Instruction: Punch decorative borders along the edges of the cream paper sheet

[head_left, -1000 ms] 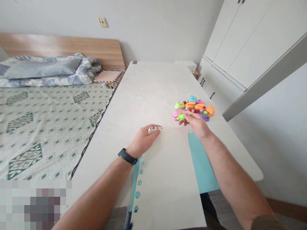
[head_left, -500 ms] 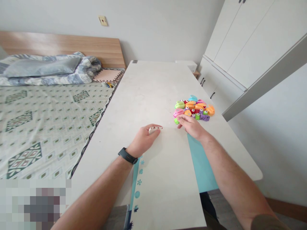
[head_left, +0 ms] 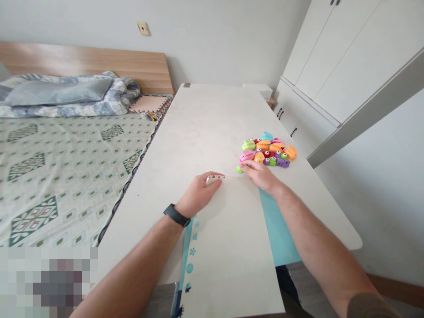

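A long sheet of white paper point(head_left: 236, 247) has cut-out shapes, among them a flower and a circle, along its left edge. My left hand point(head_left: 200, 191) pinches its far left corner, where a short row of small cut-outs shows by the thumb. By the sheet's far edge, my right hand point(head_left: 260, 175) is closed on a small green craft punch point(head_left: 240, 169), mostly hidden by the fingers. Whether the punch touches the paper I cannot tell. Just beyond that hand lies a cluster of colourful craft punches point(head_left: 274, 148), pink, orange, purple, red, green and blue.
Beneath the paper is a light-blue sheet point(head_left: 280, 225) on the white table point(head_left: 212, 119). A bed point(head_left: 76, 176) with a patterned cover stands along the left side. White cabinets point(head_left: 344, 53) stand at the right, and a white box point(head_left: 258, 89) is at the back.
My right hand has moved slightly left with the green craft punch, along the paper's far edge. My left hand and the paper stay in place.
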### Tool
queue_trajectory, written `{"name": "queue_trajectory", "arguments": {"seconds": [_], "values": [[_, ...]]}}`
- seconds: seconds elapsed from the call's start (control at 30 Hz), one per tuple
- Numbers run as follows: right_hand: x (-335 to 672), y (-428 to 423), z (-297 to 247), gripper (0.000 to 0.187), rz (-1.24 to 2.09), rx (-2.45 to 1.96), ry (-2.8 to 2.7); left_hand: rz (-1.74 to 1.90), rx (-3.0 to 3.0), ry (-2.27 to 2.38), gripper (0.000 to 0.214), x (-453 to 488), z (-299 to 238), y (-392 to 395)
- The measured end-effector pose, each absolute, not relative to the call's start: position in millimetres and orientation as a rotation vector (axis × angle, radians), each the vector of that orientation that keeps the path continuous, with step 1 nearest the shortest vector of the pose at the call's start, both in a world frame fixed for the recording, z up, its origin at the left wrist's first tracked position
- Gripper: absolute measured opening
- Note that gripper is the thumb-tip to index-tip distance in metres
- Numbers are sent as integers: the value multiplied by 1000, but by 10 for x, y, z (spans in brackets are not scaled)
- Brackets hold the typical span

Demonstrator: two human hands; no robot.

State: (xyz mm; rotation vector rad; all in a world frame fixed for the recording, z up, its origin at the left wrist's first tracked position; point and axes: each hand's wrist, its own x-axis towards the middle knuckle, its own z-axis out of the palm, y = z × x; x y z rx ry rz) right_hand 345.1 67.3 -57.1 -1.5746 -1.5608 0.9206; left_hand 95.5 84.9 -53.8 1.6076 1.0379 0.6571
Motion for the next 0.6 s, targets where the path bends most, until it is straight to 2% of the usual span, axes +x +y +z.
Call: {"name": "queue_trajectory", "arguments": {"seconds": [0.6], "values": [[3420, 743, -638, 42, 977, -1524, -1422, 652, 1623, 1027, 47, 946, -562, 849]]}}
